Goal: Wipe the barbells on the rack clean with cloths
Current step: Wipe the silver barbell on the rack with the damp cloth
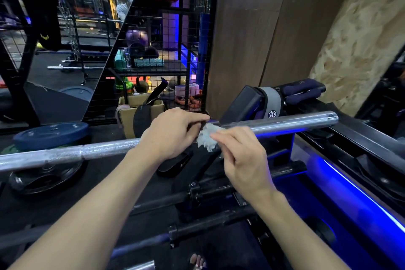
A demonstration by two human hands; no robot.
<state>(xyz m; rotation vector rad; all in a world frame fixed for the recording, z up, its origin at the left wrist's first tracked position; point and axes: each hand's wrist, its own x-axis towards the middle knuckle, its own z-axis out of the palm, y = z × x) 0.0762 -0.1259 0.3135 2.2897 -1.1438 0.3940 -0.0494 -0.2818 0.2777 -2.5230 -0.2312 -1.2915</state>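
**Both hands on the cloth at the top barbell**

A chrome barbell lies across the top of the black rack, running from lower left to upper right. At its middle, the left hand and right hand meet over a small crumpled pale cloth held against the bar. The left fingers curl around the cloth's upper edge; the right fingertips pinch its lower side. Two darker barbells rest lower on the rack. Weight plates lie on the floor at left.

Barbells: one chrome, two black. One cloth. Two hands.
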